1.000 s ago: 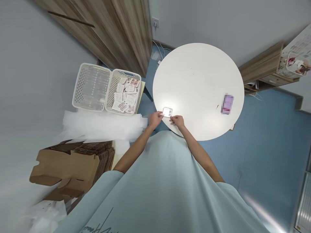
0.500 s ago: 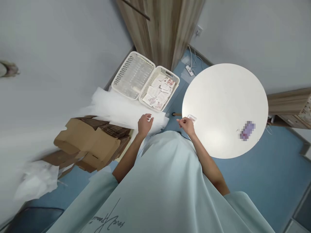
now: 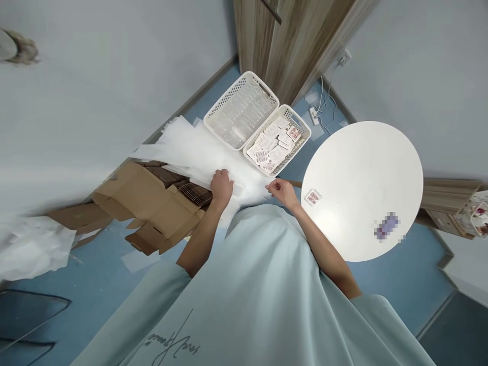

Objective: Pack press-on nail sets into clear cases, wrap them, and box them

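My left hand (image 3: 222, 186) is over a loose pile of thin white packing sheets (image 3: 190, 147), its fingers curled down and their tips hidden. A faint, clear rectangular piece (image 3: 238, 189) shows beside its thumb; I cannot tell whether the hand holds it. My right hand (image 3: 282, 191) is closed in a pinch at the right end of the pile, on the edge of a white sheet. On the round white table (image 3: 354, 173), near its left edge, lies a small clear case (image 3: 313, 197) with reddish pieces in it, apart from my right hand.
Two white plastic baskets stand beyond the sheets: the left basket (image 3: 218, 105) holds clear plastic cases, the right basket (image 3: 306, 133) printed cards and packs. Brown cardboard boxes (image 3: 152, 203) are at left. A power strip (image 3: 313, 116) with cables lies behind. A blurred-out purple item (image 3: 387, 226) rests on the table.
The view has turned, shifting the baskets and table rightward. My left hand has come down onto the sheets. My right hand has moved left, away from the small case, to the sheets' edge.
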`<state>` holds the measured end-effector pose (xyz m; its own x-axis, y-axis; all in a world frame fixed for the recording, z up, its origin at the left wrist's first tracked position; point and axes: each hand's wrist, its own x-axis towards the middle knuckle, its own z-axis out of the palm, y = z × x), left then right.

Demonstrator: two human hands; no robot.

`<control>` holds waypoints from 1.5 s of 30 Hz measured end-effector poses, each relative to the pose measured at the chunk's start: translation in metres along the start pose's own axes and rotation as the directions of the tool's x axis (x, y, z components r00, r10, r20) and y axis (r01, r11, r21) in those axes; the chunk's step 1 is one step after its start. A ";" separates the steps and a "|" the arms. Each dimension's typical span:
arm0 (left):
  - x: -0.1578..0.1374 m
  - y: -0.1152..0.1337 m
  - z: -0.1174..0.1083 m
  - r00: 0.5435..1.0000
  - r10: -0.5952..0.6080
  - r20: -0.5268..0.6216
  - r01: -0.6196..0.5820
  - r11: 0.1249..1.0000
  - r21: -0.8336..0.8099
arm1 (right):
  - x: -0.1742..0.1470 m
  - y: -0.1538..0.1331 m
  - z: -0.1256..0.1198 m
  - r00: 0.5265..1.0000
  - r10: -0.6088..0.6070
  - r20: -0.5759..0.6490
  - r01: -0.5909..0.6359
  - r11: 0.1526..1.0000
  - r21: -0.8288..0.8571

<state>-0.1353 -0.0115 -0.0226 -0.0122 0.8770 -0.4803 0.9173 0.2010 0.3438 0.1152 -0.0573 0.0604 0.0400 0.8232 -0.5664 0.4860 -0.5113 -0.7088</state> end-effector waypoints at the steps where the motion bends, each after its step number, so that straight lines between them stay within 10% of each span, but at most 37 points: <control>1: -0.001 0.000 -0.001 1.000 0.001 0.000 -0.001 1.000 -0.002 | 0.000 -0.002 0.002 1.000 0.006 0.008 -0.006 1.000 -0.021; 14: -0.051 -0.002 -0.042 0.974 0.111 -0.199 -0.161 0.954 -0.254 | 0.008 -0.039 0.033 0.981 -0.187 0.047 0.190 0.980 -0.059; 25: -0.113 0.034 -0.044 0.744 0.480 -0.465 -0.630 0.736 -0.248 | 0.000 -0.059 0.037 0.974 -0.216 0.065 0.217 0.976 0.000; 32: -0.122 0.073 -0.034 0.796 0.340 -0.501 -0.568 0.705 -0.424 | -0.051 -0.028 -0.012 0.955 -0.212 -0.206 0.255 0.943 0.215; 38: -0.110 0.125 -0.015 0.975 0.185 -0.120 -0.205 0.559 -0.803 | -0.102 0.016 -0.066 0.891 -0.056 -0.451 0.242 0.898 0.367; 41: -0.113 0.164 -0.004 0.922 0.345 0.177 0.010 0.434 -0.901 | -0.125 0.042 -0.092 0.856 0.008 -0.517 0.228 0.892 0.391; 45: -0.132 0.224 0.018 0.856 0.457 0.241 0.030 0.422 -0.906 | -0.153 0.089 -0.124 0.795 0.072 -0.602 0.228 0.885 0.406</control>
<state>0.0785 -0.0901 0.1035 0.5045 0.7379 -0.4484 0.0260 0.5061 0.8621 0.2604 -0.1986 0.1358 0.5924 0.7666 -0.2478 0.0842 -0.3648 -0.9273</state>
